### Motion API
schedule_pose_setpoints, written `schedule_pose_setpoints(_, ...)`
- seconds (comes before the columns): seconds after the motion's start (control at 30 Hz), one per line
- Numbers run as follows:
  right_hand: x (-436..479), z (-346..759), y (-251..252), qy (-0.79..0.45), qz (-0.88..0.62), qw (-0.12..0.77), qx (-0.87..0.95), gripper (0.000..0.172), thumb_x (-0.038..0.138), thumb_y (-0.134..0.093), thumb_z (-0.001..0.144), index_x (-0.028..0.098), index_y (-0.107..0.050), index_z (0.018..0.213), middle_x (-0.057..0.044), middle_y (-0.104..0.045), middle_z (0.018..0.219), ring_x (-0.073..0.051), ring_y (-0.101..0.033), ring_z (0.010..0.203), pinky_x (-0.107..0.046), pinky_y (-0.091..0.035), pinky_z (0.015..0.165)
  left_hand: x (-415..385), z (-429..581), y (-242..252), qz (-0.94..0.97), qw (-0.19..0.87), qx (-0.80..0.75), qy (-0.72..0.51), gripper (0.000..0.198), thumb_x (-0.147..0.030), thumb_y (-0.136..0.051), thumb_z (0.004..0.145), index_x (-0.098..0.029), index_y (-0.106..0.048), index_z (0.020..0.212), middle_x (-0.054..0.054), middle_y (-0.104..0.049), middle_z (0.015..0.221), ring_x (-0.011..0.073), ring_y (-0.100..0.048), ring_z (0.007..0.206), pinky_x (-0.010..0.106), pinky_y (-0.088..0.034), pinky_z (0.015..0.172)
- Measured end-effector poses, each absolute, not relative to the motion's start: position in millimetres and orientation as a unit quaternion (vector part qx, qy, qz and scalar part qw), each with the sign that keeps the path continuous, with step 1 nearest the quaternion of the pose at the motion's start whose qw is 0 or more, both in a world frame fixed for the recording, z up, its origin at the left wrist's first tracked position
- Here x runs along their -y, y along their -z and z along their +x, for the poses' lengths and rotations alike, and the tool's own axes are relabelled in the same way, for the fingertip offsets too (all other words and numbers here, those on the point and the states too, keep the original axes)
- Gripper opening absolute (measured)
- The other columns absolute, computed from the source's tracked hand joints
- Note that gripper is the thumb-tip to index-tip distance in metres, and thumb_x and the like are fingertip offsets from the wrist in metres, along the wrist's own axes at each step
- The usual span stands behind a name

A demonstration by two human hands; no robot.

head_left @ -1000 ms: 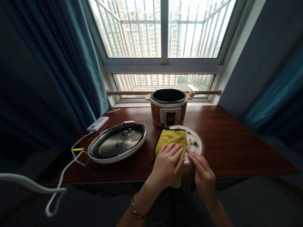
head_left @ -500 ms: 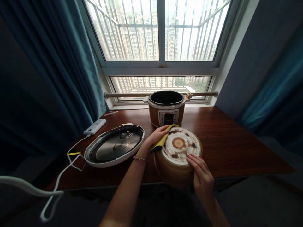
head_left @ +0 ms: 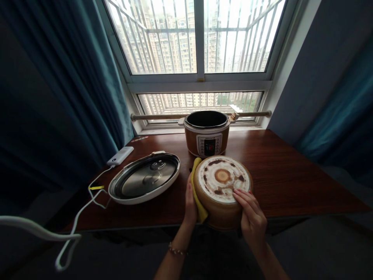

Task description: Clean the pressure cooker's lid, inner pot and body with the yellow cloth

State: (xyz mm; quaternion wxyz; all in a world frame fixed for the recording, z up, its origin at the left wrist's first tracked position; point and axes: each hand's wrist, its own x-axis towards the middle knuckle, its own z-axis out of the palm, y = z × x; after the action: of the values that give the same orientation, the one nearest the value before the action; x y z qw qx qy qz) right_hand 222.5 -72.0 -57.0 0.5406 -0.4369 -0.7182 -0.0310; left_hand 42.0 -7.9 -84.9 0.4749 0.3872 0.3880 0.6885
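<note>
A golden-brown inner pot (head_left: 223, 177) is tipped so its stained whitish base faces up toward me, at the table's front edge. My left hand (head_left: 190, 204) presses a yellow cloth (head_left: 199, 202) flat against the pot's left side. On the pot's right, my right hand (head_left: 252, 212) steadies it, fingertips lying on the base's lower right rim and the palm by the wall. Just behind the pot stands an electric pressure cooker body (head_left: 207, 134), its top uncovered. Its round lid (head_left: 145, 177) lies to the left with the metal inside facing up.
A white power strip (head_left: 120, 155) sits at the table's left, its white cable (head_left: 77, 217) hanging over the left edge with a yellow tag on it. The brown wooden table (head_left: 285, 175) reaches to the window at the back. Blue curtains (head_left: 96, 77) hang on both sides.
My left hand has slid with the yellow cloth from the upper left of the pot's base down onto its left side. The right hand keeps its place on the pot.
</note>
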Motion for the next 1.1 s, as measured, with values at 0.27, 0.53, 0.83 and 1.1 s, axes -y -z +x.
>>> schedule_pose_setpoints(0.27,71.6,224.8,59.4,0.028,-0.429,0.545,0.720,0.049,0.001,-0.033,0.082,0.021,-0.054,0.122,-0.007,-0.058,0.118,-0.022,-0.049,0.115,-0.047,-0.036,0.099,64.5,74.9,87.4,0.612,0.109,-0.495,-0.607,0.049,-0.029,-0.027,0.093,-0.023,-0.021,0.141,0.008,-0.013,0.151,0.0257,-0.011,0.138,0.050,-0.013,0.110)
schedule_pose_setpoints(0.53,70.5,225.4,61.6,0.031,-0.416,0.554,0.720,0.047,0.001,-0.034,0.081,0.019,-0.055,0.118,-0.009,-0.058,0.115,-0.023,-0.050,0.113,-0.048,-0.037,0.097,95.0,105.2,109.8,0.757,-0.151,-0.452,-0.448,0.059,-0.022,-0.050,0.083,-0.016,-0.032,0.139,0.006,-0.032,0.145,0.0310,-0.006,0.137,0.051,-0.003,0.110)
schedule_pose_setpoints(0.83,69.3,228.7,58.9,0.025,-0.408,0.558,0.723,0.043,0.000,-0.036,0.081,0.018,-0.056,0.115,-0.009,-0.059,0.112,-0.022,-0.051,0.111,-0.044,-0.039,0.096,76.4,95.8,72.6,0.793,-0.191,-0.386,-0.432,0.044,-0.024,-0.042,0.086,-0.021,-0.046,0.130,0.000,-0.057,0.125,0.0187,-0.024,0.134,0.041,-0.002,0.112)
schedule_pose_setpoints(1.1,70.6,227.5,57.0,0.017,-0.418,0.556,0.719,0.046,0.001,-0.034,0.082,0.020,-0.057,0.117,-0.008,-0.060,0.114,-0.022,-0.051,0.112,-0.046,-0.037,0.097,35.5,68.6,-7.4,0.825,0.056,-0.470,-0.308,0.035,-0.025,-0.039,0.088,-0.026,-0.056,0.119,0.000,-0.054,0.129,0.0231,-0.042,0.124,0.045,-0.023,0.107)
